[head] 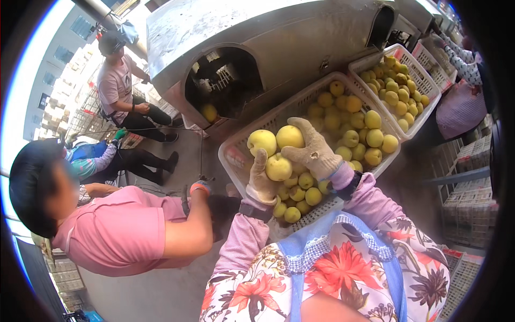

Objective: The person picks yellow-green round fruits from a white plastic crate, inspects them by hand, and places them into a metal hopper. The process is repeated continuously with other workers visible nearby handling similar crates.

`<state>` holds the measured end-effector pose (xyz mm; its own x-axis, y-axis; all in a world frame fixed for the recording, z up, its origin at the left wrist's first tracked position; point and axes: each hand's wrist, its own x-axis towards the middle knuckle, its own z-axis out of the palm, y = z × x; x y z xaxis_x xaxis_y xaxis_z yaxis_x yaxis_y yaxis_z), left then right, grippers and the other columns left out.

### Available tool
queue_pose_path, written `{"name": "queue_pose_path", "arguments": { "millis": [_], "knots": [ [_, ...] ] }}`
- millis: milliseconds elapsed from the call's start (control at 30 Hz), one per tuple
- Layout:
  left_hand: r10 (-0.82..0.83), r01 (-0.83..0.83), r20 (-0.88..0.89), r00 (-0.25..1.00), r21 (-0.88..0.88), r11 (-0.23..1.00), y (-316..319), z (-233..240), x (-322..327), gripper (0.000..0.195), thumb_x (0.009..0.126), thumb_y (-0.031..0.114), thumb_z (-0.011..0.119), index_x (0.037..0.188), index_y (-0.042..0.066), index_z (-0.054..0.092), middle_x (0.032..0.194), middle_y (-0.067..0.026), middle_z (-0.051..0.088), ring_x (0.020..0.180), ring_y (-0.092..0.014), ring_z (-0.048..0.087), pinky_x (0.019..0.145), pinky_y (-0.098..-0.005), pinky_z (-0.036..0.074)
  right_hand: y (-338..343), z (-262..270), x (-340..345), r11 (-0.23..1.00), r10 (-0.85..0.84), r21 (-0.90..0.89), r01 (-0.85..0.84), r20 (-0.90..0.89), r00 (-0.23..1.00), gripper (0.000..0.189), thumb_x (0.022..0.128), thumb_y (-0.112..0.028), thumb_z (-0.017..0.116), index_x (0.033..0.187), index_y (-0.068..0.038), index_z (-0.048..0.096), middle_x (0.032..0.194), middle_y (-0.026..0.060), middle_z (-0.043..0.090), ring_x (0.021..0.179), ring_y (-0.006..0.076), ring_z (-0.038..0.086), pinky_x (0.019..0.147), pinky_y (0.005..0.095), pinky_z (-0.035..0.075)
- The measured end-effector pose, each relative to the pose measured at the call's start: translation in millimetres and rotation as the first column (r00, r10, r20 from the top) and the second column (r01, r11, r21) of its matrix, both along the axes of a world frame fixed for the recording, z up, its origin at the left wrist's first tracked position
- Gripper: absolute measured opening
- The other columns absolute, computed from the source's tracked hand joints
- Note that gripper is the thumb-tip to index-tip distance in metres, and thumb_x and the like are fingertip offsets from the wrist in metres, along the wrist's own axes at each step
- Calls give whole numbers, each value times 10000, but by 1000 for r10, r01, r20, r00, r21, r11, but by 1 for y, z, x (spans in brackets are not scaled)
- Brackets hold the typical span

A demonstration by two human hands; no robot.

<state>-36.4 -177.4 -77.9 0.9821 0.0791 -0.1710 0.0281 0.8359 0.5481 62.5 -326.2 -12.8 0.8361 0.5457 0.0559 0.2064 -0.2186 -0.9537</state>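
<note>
My gloved left hand point(263, 179) cups a round yellow fruit point(279, 167) from below, its thumb against the fruit. My gloved right hand point(316, 151) has its fingers around another yellow fruit point(290, 137), its thumb reaching to the lower one. A third yellow fruit point(262, 142) touches both at the left; which hand bears it, I cannot tell. Both hands are over a white plastic crate point(241, 177), which holds many yellow-green fruits point(351, 138). The right glove has a small hole. The palms are hidden.
A metal machine housing point(297, 52) with an arched opening stands behind the crate, one fruit point(209, 113) inside the opening. Another fruit-filled crate point(426, 86) is at the right. A person in pink point(116, 225) is close at the left; others are farther off. Stacked crates point(468, 201) stand at the right.
</note>
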Motion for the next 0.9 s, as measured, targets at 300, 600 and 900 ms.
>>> {"name": "queue_pose_path", "arguments": {
  "millis": [300, 600, 900],
  "knots": [
    [347, -321, 58, 936, 543, 776, 85, 17, -36, 577, 922, 227, 825, 1400, 84, 535, 1209, -38, 651, 1043, -163, 672, 915, -332, 586, 127, 34, 30, 949, -64, -267, 171, 368, 928, 694, 833, -607, 733, 1237, -57, 609, 1152, 263, 699, 1103, 408, 678, 934, 473, 531],
    [556, -421, 72, 828, 735, 531, 90, 4, -11, 782, 746, 57, 935, 1409, 31, 521, 1288, -61, 638, 1136, -162, 637, 1008, -313, 539, 222, 15, 87, 876, -55, -161, 454, 904, 425, 572, 946, -536, 637, 1240, -46, 631, 972, 191, 709, 927, 382, 719, 854, 505, 564],
    [486, -391, 321, 813, 919, 47, 94, 21, 1, 842, 764, 94, 896, 1490, 71, 469, 1308, -92, 648, 1176, -202, 652, 1011, -333, 535, 141, 45, 0, 926, 360, -65, -371, -139, 922, 612, 982, -523, 630, 1301, -1, 614, 1073, 189, 735, 1015, 299, 704, 982, 376, 511]
  ]
}}
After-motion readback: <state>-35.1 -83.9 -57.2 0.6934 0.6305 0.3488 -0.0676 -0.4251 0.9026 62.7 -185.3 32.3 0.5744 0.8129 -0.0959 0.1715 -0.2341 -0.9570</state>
